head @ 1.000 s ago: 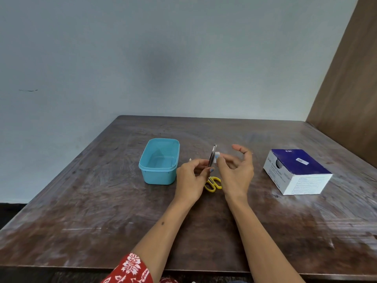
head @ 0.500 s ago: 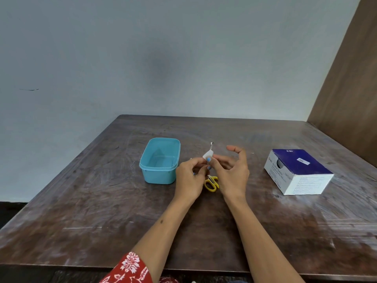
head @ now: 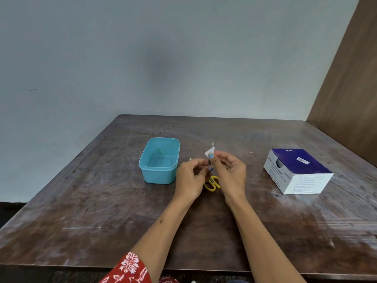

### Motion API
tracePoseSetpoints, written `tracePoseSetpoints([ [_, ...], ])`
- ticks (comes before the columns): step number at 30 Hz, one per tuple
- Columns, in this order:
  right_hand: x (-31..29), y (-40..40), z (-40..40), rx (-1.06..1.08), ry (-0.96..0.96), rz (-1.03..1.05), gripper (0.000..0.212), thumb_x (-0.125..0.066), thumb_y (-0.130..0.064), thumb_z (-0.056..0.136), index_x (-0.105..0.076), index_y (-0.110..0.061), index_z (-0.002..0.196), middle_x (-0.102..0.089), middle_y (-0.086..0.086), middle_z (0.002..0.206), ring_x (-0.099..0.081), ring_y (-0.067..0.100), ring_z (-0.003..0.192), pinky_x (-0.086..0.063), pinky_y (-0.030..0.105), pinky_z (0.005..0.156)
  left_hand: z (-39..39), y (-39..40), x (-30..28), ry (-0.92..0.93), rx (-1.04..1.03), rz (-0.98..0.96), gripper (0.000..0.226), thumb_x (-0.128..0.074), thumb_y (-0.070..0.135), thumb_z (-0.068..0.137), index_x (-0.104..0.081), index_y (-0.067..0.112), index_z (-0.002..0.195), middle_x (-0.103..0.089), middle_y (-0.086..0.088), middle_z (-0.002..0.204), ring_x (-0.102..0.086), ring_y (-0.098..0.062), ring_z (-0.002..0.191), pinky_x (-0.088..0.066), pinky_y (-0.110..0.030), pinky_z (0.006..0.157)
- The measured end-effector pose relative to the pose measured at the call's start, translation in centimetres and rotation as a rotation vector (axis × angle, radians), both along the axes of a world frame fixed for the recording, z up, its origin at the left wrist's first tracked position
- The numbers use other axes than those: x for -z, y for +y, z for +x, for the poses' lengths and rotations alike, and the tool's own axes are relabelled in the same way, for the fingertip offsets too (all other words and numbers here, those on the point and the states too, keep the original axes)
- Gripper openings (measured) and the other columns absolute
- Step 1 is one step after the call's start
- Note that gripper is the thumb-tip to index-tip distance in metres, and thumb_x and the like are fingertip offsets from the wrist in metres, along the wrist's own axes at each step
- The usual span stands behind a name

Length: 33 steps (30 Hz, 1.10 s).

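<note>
Blue tub (head: pixel 158 176) left of centre on the tabletop (head: pixel 102 211), not involved. Left hand (head: pixel 189 178): fingers curled round the scissors (head: pixel 211 184) about mid-length; exact grip point hidden. Scissors held over tabletop centre. Long axis: yellow handles low toward the near edge, tip up toward the far edge. White pad (head: pixel 209 152) sits on the blade just below the tip. Right hand (head: pixel 230 174): thumb and forefinger pinch the pad, other fingers loosely bent. My read: the next stroke runs along the blade, driven by the right hand. Box (head: pixel 299 172) well apart, toward the right edge.
</note>
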State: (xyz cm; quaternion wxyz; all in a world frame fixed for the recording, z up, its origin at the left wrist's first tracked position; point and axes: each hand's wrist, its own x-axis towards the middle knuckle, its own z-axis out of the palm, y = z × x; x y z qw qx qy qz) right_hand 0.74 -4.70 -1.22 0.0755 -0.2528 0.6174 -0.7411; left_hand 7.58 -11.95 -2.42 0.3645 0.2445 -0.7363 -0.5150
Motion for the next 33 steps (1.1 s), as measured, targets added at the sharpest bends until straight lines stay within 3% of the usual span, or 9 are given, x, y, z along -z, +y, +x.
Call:
tracePoseSetpoints([
  [5, 0.0, -0.1, 0.0, -0.019, -0.023, 0.04, 0.018, -0.065, -0.016, 0.086, -0.069, -0.006, 0.1, -0.068, -0.002, 0.074, -0.062, -0.005, 0.056, -0.046, 0.01, 0.048, 0.1, 0.3, -0.2, 0.003, 0.035, 0.038, 0.019, -0.063, 0.004, 0.085, -0.068, 0.003, 0.103, -0.07, -0.005, 0.082, -0.069, -0.013, 0.071, -0.058, -0.026, 0.069],
  [9, -0.1, 0.0, 0.1, 0.04, -0.02, 0.04, 0.02, -0.063, -0.022, 0.088, -0.068, -0.01, 0.103, -0.066, 0.0, 0.075, -0.059, 0.003, 0.049, -0.049, 0.022, 0.047, 0.2, 0.5, -0.4, -0.026, 0.104, 0.038, 0.012, -0.062, 0.002, 0.085, -0.069, 0.005, 0.095, -0.069, -0.004, 0.076, -0.068, -0.012, 0.066, -0.058, -0.026, 0.066],
  [11, -0.1, 0.0, 0.1, 0.028, -0.03, 0.042, 0.016, -0.064, -0.021, 0.088, -0.068, -0.012, 0.1, -0.066, 0.0, 0.072, -0.059, 0.003, 0.048, -0.048, 0.022, 0.045, 0.3, 0.6, -0.5, -0.012, 0.095, 0.039, 0.013, -0.061, 0.001, 0.085, -0.068, 0.005, 0.095, -0.068, -0.003, 0.076, -0.067, -0.009, 0.065, -0.057, -0.023, 0.065],
  [16, 0.3, -0.3, 0.2, 0.007, 0.05, 0.113, 0.011, -0.066, -0.021, 0.086, -0.069, -0.015, 0.095, -0.07, 0.0, 0.083, -0.067, 0.008, 0.067, -0.056, 0.027, 0.061, 0.3, 0.3, -0.6, 0.02, 0.033, 0.032, 0.023, -0.058, -0.002, 0.086, -0.067, 0.006, 0.106, -0.07, -0.005, 0.089, -0.069, -0.011, 0.08, -0.058, -0.026, 0.075],
  [21, 0.5, -0.1, -0.1, 0.074, 0.028, 0.043, 0.013, -0.063, -0.017, 0.088, -0.068, -0.01, 0.098, -0.068, 0.004, 0.075, -0.061, 0.004, 0.054, -0.047, 0.017, 0.049, 0.3, 0.7, -0.6, -0.013, 0.084, 0.022, 0.017, -0.061, 0.001, 0.085, -0.068, 0.006, 0.1, -0.069, -0.005, 0.084, -0.069, -0.013, 0.076, -0.057, -0.023, 0.07],
  [27, 1.0, -0.5, -0.1, 0.023, 0.102, 0.127, 0.004, -0.066, -0.022, 0.086, -0.068, -0.019, 0.088, -0.071, 0.002, 0.081, -0.068, 0.016, 0.074, -0.056, 0.03, 0.065, 0.2, 0.3, -0.2, 0.013, -0.003, -0.033, 0.023, -0.06, 0.0, 0.086, -0.068, 0.008, 0.105, -0.071, -0.004, 0.09, -0.068, -0.01, 0.083, -0.057, -0.024, 0.074],
  [33, 1.4, -0.5, -0.5, 0.09, 0.097, 0.112, 0.013, -0.063, -0.025, 0.086, -0.069, -0.014, 0.091, -0.071, 0.005, 0.083, -0.067, 0.022, 0.077, -0.053, 0.028, 0.061, 0.1, 0.7, -0.1, -0.027, 0.03, -0.073, 0.021, -0.061, 0.001, 0.084, -0.069, 0.008, 0.102, -0.071, -0.004, 0.088, -0.068, -0.013, 0.081, -0.056, -0.025, 0.073],
])
